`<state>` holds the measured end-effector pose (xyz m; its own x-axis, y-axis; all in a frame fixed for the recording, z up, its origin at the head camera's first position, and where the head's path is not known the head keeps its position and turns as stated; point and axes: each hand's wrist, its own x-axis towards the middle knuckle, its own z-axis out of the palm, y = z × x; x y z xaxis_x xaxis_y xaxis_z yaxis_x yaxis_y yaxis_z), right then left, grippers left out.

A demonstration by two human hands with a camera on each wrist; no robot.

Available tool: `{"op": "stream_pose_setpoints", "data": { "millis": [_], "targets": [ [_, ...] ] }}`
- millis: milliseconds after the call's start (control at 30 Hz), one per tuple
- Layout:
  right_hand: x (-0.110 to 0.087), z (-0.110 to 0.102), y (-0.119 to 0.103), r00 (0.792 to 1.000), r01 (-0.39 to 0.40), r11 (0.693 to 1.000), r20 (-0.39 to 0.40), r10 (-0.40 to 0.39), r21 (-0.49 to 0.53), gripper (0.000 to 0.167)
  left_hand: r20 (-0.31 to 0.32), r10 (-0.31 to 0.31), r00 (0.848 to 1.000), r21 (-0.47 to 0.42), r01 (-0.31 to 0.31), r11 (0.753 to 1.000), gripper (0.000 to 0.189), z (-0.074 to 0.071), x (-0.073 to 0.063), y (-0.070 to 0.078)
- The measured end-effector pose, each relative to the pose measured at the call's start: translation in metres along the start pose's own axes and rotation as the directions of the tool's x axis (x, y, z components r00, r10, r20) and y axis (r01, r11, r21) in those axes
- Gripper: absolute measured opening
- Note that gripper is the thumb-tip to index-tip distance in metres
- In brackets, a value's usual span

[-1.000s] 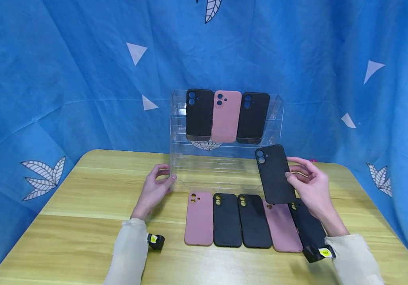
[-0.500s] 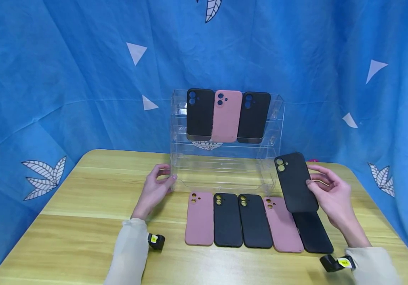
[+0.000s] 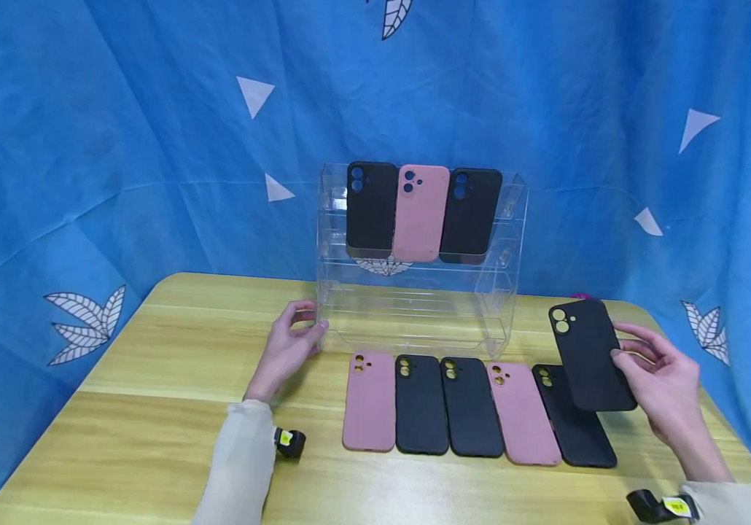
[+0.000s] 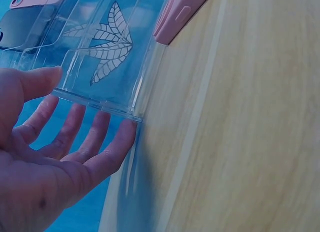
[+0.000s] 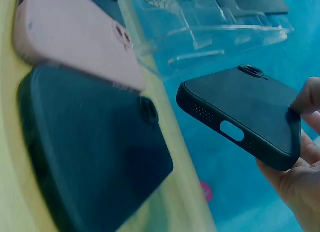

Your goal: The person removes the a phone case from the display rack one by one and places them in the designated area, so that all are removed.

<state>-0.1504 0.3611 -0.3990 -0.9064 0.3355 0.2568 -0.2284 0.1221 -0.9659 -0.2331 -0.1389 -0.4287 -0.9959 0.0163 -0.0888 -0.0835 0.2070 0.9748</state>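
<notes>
The held black case has shifted rightward and nearer the person, away from the clear stand. The right hand grasps its right edge between thumb and fingers, raised above the table (from the head camera it partly covers the rightmost lying case). The left hand grips the stand's left side, thumb opposite fingers.

A big blue curtain with white triangles and leaves on it hung behind a light brown wooden table.
</notes>
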Motion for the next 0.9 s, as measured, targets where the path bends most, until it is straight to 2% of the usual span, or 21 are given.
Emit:
{"op": "stream_pose_setpoints", "data": {
  "millis": [267, 467, 567, 700, 800, 900],
  "targets": [
    [-0.007, -0.027, 0.008, 0.998, -0.049, 0.994, -0.041, 0.046, -0.095, 0.045, -0.006, 0.000, 1.000, 0.001, 0.000, 1.000, 0.044, 0.000, 0.000, 0.000],
    [-0.014, -0.049, 0.015, 0.993, -0.112, 0.969, -0.055, 0.102, -0.220, 0.045, -0.004, 0.001, 1.000, 0.004, -0.001, 1.000, 0.044, 0.000, 0.000, 0.000],
    [-0.017, -0.057, 0.019, 0.989, -0.146, 0.944, -0.060, 0.135, -0.296, 0.045, -0.003, 0.002, 1.000, 0.004, -0.002, 1.000, 0.044, 0.000, 0.000, 0.000],
    [-0.020, -0.065, 0.026, 0.983, -0.183, 0.888, -0.071, 0.169, -0.422, 0.047, -0.003, 0.000, 1.000, 0.000, 0.000, 1.000, 0.044, 0.001, 0.000, -0.001],
    [-0.021, -0.070, 0.030, 0.977, -0.206, 0.856, -0.056, 0.204, -0.474, 0.046, -0.002, -0.003, 1.000, -0.004, 0.003, 1.000, 0.044, 0.000, 0.000, -0.001],
    [-0.021, -0.076, 0.033, 0.966, -0.235, 0.811, -0.036, 0.256, -0.536, 0.041, 0.001, 0.001, 1.000, -0.003, -0.001, 1.000, 0.045, 0.000, 0.000, -0.001]
  ]
}}
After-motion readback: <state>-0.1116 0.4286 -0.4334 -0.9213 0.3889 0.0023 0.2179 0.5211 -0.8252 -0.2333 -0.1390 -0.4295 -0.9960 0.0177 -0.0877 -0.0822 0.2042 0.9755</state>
